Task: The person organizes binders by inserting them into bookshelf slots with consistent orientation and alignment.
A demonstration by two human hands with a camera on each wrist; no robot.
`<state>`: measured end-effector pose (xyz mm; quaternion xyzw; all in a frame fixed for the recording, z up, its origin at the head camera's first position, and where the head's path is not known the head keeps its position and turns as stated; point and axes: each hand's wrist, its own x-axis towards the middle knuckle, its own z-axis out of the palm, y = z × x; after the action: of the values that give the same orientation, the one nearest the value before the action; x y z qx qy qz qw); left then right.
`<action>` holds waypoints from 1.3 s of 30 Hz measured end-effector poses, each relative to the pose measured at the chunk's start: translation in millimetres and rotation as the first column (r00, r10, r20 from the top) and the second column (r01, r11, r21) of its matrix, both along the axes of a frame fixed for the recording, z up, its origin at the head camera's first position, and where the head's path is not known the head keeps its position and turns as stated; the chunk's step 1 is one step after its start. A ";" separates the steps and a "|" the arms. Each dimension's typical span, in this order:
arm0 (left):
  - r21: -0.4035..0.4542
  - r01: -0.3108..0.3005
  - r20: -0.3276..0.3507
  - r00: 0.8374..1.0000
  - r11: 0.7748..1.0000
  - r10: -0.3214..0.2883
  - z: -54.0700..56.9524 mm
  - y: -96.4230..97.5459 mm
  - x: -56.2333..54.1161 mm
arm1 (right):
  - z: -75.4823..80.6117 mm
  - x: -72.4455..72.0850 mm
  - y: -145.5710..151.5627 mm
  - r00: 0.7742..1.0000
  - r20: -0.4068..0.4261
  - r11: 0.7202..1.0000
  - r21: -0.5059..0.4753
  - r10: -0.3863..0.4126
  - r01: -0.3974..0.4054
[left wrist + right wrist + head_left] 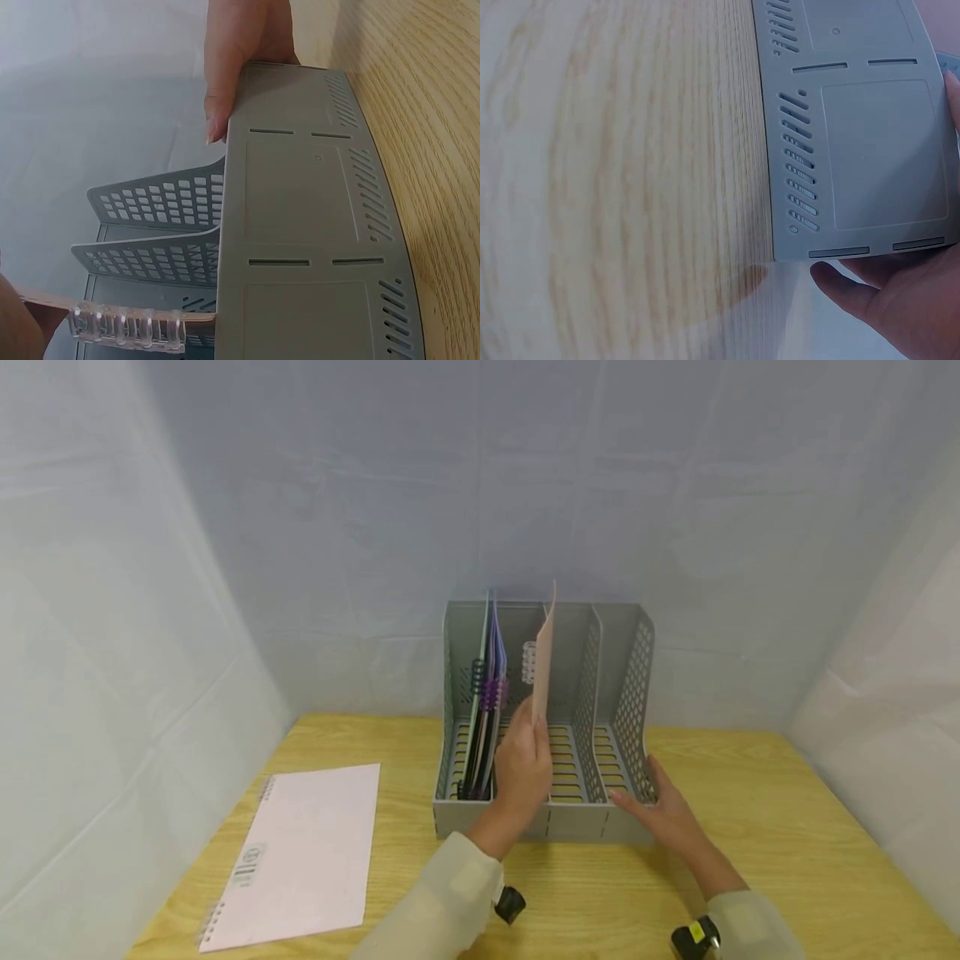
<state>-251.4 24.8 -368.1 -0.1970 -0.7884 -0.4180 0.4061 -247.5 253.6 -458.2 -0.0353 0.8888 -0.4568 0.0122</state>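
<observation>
A grey file organizer (525, 820) with upright dividers stands on the table, its low front towards me. My left hand (522, 764) pinches a pink spiral notebook (546, 668) upright by its near edge, in the organizer's middle part. The hand hides its lower end, so I cannot tell which compartment it is in. Its clear coil (127, 328) shows close behind the front wall in the left wrist view. My right hand (670, 814) grips the organizer's front right corner, thumb over the front rim and fingers along the outer side. Several spiral notebooks (487, 693) stand in the leftmost compartment.
Another pink spiral notebook (307, 860) lies flat on the wooden table (600, 893), left of the organizer. White sheeting (337, 527) hangs behind and at both sides. A black wrist device (510, 905) sits at each sleeve.
</observation>
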 end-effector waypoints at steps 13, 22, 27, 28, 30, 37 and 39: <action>0.001 0.026 0.014 1.000 1.000 -0.026 -1.3 1.5 -6.7 | -0.7 -0.7 0.4 1.000 0.008 1.000 -0.008 0.000 0.000; -0.026 0.015 -0.004 1.000 1.000 -0.015 -1.6 1.4 -12.6 | -1.2 -2.8 0.6 1.000 0.012 1.000 -0.011 0.002 -0.001; -0.044 0.011 -0.011 1.000 0.999 -0.011 -2.3 -0.1 -15.7 | -1.6 -2.8 -0.4 1.000 0.001 1.000 -0.023 0.007 -0.007; -0.045 0.014 -0.009 1.000 0.999 -0.014 -2.2 -0.2 -16.2 | -1.8 -2.9 -0.5 1.000 -0.002 1.000 -0.024 0.005 -0.005; -0.050 0.013 -0.011 1.000 0.999 -0.013 -2.5 0.0 -17.7 | -1.7 -2.8 -0.9 1.000 -0.004 1.000 -0.025 0.005 -0.005; -0.044 0.043 0.005 0.999 0.998 -0.043 -5.6 1.2 -20.5 | -1.4 -1.9 -1.2 1.000 0.003 1.000 -0.009 0.004 -0.004; -0.042 0.051 0.016 0.999 0.998 -0.050 -6.5 1.3 -20.7 | -1.6 -1.8 -1.0 1.000 0.003 1.000 -0.004 0.006 -0.006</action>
<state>-272.1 26.1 -374.5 -0.2223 -0.7947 -0.4129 0.3854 -249.3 252.6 -459.7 -0.0371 0.8877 -0.4587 0.0150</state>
